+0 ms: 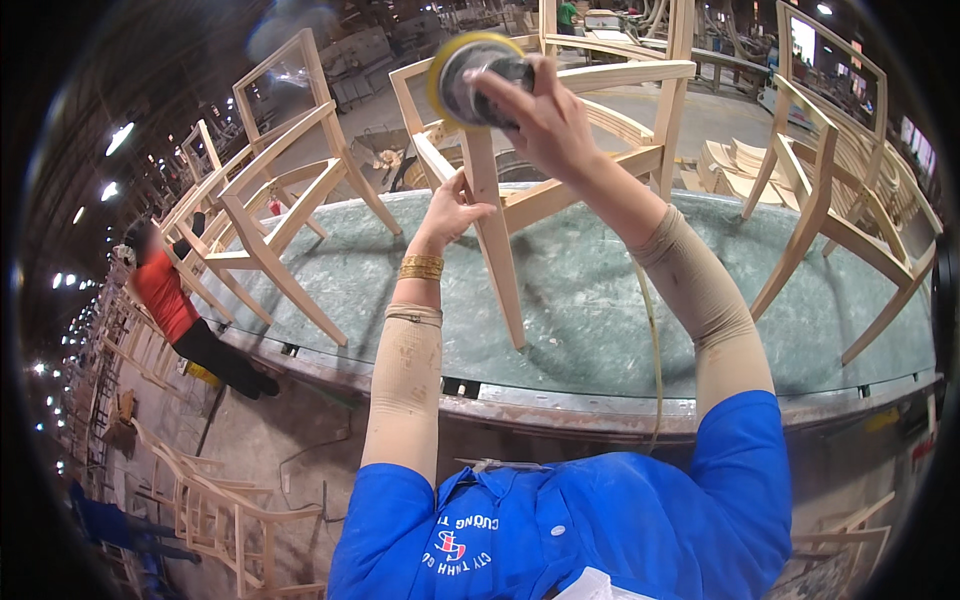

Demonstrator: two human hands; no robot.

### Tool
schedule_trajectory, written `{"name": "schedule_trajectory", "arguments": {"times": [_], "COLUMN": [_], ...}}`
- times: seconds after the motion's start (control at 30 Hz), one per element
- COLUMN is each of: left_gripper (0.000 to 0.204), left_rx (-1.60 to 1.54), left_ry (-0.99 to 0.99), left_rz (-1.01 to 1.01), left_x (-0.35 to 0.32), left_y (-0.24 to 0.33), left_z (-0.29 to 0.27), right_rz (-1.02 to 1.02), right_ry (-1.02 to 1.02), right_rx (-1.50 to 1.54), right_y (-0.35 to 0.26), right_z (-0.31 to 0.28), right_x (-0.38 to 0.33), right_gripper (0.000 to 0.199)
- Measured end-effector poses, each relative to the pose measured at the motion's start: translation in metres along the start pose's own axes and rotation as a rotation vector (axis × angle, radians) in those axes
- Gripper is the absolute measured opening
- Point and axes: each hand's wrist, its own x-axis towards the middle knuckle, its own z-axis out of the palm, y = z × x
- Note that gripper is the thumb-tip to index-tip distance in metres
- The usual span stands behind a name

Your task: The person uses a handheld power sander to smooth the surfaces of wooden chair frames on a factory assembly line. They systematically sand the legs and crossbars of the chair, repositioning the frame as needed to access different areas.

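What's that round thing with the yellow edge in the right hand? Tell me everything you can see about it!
The round tool looks like a sander. It has a dark, grayish body, perhaps plastic, and a yellow rim showing along its left and top. It is tilted, and the right hand grips it from the right, covering part of the body. It is up by the wooden chair frame; I can't tell if they touch.

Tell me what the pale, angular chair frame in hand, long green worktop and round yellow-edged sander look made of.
Pale, angular chair frame: wood, likely unvarnished, from its light tan tone and matt faces. Long, green worktop: open, perhaps painted metal or laminate, scuffed and whitish-smeared. Round, yellow-edged dark sander: probably a plastic body with a foam-like pad; blur hides detail.
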Motion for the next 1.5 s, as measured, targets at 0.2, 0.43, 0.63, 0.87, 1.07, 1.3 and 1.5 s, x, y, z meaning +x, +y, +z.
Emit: {"name": "schedule_trajectory", "arguments": {"times": [0.2, 0.43, 0.63, 0.87, 1.07, 1.3, 1.5], "left_gripper": [0.069, 0.067, 0.072, 0.060, 0.039, 0.041, 0.071], "left_rx": [0.043, 0.048, 0.109, -0.051, 0.373, -0.013, -0.595], "left_ry": [-0.004, -0.058, -0.083, 0.254, 0.454, -0.004, -0.147], "left_rz": [0.027, 0.053, 0.031, 0.270, 0.334, 0.244, -0.046], "left_x": [0.000, 0.004, 0.006, 0.031, 0.040, 0.020, -0.007], "left_y": [-0.003, -0.014, -0.020, 0.055, 0.088, 0.041, -0.023], "left_z": [-0.007, -0.014, -0.024, 0.007, 0.024, -0.018, -0.040], "right_rz": [-0.104, 0.154, 0.576, 1.014, 1.067, 0.928, 0.555], "right_ry": [0.015, 0.045, 0.274, 0.184, 0.158, 0.214, 0.211], "right_rx": [-0.026, -0.067, -0.097, 0.071, 0.096, 0.250, 0.323], "right_y": [-0.003, 0.027, 0.064, 0.066, 0.040, 0.000, -0.040], "right_z": [0.007, -0.005, -0.041, -0.066, -0.058, -0.044, -0.022], "right_x": [-0.002, 0.006, -0.032, -0.139, -0.187, -0.184, -0.125], "right_gripper": [0.068, 0.077, 0.088, 0.085, 0.085, 0.077, 0.073]}}
